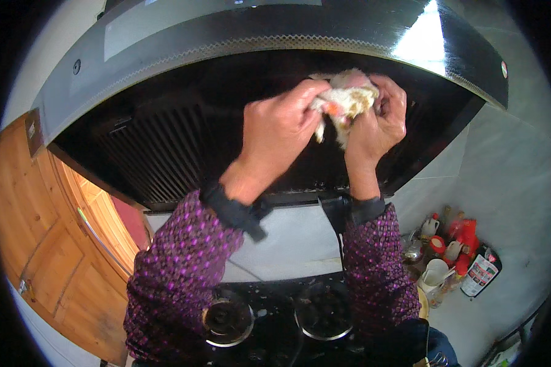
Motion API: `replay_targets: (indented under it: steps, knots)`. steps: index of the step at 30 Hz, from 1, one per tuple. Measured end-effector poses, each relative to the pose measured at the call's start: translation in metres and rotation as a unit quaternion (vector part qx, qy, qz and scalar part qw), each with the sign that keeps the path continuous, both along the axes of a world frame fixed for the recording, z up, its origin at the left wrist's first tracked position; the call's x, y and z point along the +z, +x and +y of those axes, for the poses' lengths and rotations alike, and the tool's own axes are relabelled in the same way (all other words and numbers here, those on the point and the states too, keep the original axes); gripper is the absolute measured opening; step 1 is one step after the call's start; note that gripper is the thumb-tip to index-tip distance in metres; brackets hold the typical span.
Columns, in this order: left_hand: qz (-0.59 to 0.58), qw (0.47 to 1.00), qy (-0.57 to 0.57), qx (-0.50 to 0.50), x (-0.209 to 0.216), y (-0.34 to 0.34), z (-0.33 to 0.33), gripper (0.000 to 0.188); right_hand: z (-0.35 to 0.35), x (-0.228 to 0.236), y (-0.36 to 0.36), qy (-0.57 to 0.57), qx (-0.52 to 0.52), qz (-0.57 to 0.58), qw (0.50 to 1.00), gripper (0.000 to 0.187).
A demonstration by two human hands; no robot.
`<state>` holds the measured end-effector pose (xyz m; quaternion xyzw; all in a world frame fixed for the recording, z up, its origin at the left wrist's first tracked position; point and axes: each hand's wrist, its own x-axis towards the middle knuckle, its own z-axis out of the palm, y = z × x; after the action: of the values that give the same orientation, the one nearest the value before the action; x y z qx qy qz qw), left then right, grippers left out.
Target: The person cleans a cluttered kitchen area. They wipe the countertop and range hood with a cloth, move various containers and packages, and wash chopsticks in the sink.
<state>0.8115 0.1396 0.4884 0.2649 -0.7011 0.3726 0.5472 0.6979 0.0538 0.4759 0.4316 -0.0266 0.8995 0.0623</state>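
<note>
Both my arms reach up to the dark underside of a range hood (226, 92). Between my hands is a crumpled, stained white cleaning rag (351, 101) with brown and reddish patches. My left hand (281, 125) pinches its left side, thumb and fingers pressed together. Around its right side the fingers of my right hand (379, 119) are curled. A loose end of the cloth dangles between the hands. Parts of the rag are hidden behind my fingers.
Below my arms is a black gas stove with a left burner (228, 321) and a right burner (324, 315). Bottles, jars and a white mug (434, 273) crowd the right corner. A wooden door (61, 244) stands at the left. The hood's front rim (275, 44) curves overhead.
</note>
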Motion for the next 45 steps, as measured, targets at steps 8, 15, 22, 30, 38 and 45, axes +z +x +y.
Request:
replay_targets:
  steps: [8, 15, 22, 30, 38, 45]
  knots:
    - [0.262, 0.846, 0.34, -0.316, -0.03, 0.004, 0.023, 0.018, 0.005, -0.058, -0.022, 0.126, -0.113, 0.211, 0.963, 0.018]
    - [0.206, 0.921, 0.198, -0.264, -0.035, -0.011, 0.017, 0.024, 0.009, -0.06, -0.048, 0.223, 0.162, 0.213, 0.937, 0.003]
    - [-0.206, 0.963, -0.153, 0.084, -0.002, -0.012, -0.005, 0.038, -0.003, -0.01, -0.041, -0.043, 0.024, 0.044, 0.998, 0.03]
    - [-0.229, 0.926, -0.196, 0.228, 0.006, 0.029, -0.029, 0.029, -0.008, 0.004, 0.026, -0.044, -0.258, 0.041, 0.964, 0.031]
    - [-0.187, 0.94, -0.071, 0.277, -0.046, 0.076, -0.022, 0.036, -0.01, -0.039, 0.055, -0.068, -0.208, 0.238, 0.946, 0.036]
    - [-0.129, 0.953, -0.071, 0.263, -0.026, 0.062, -0.017, 0.052, -0.015, 0.001, 0.028, -0.138, -0.273, 0.226, 0.925, 0.031]
